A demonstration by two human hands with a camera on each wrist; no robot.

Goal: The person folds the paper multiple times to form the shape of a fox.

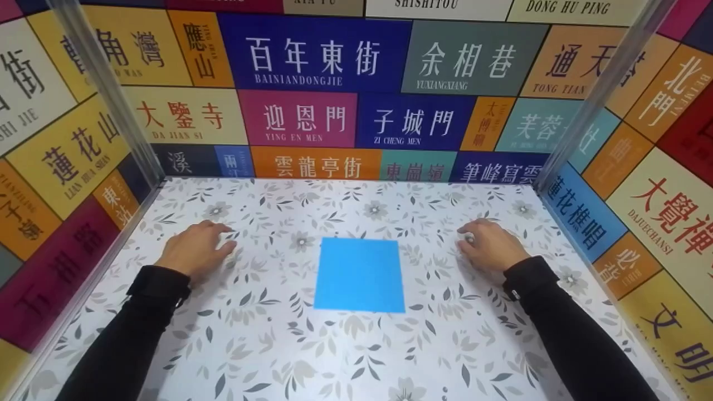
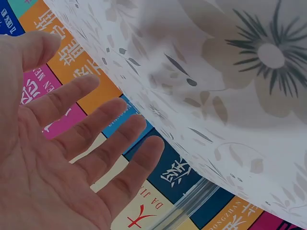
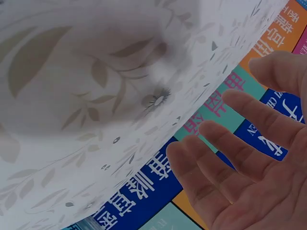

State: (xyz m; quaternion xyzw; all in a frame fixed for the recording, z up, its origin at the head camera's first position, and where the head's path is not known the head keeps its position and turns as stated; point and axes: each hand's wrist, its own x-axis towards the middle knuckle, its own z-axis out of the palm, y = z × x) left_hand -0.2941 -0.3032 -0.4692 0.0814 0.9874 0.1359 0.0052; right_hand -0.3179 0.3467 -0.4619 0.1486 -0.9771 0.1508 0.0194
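Observation:
A square sheet of blue paper (image 1: 360,275) lies flat on the flower-patterned tabletop (image 1: 345,356), between the two hands and apart from both. To its left is my left hand (image 1: 198,249), with relaxed fingers and nothing held. The left wrist view shows that hand (image 2: 81,148) with its palm bare and fingers spread. On the paper's right side, my right hand (image 1: 490,245) is loosely bent and holds nothing. Its fingers (image 3: 216,163) appear slightly curved over a bare palm in the right wrist view.
Behind the table rises a back wall (image 1: 312,55) of coloured panels with Chinese lettering. Similar side walls stand at left (image 1: 61,167) and right (image 1: 657,184). Clear corner strips (image 1: 601,94) join the walls. Black sleeves (image 1: 120,340) cover both forearms.

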